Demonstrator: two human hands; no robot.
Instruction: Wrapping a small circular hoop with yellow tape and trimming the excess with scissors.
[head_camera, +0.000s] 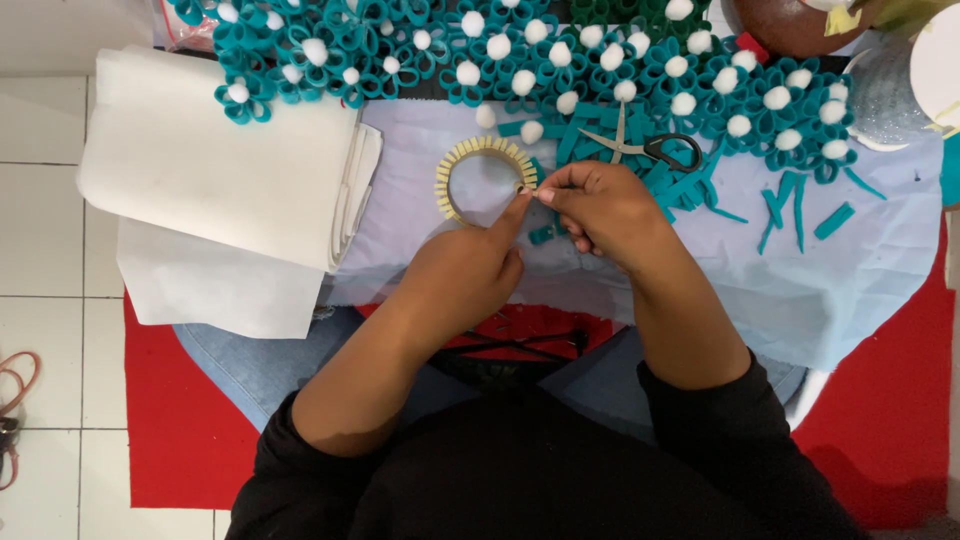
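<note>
The left hand (462, 275) has its index finger stretched out toward one o'clock, the other fingers curled under, and the fingertip presses on the right edge of a small cream ring (486, 178) wrapped in pale strips. The right hand (600, 208) meets it from three o'clock, thumb and forefinger pressed together in a pinch on that same spot of the ring (what, if anything, sits between the fingertips is too small to tell). The ring lies flat on a pale blue cloth (840, 280) spread over the person's lap, at eleven o'clock from the hands.

Just past the right hand, at twelve o'clock, a pair of scissors (645, 147) rests among loose teal strips (790, 205). Along the top edge runs a thick bank of teal looped flowers (560, 60) with white pompom centres. At nine o'clock a folded stack of white sheets (210, 170) lies on the white tiled floor, partly over a red mat (180, 430).
</note>
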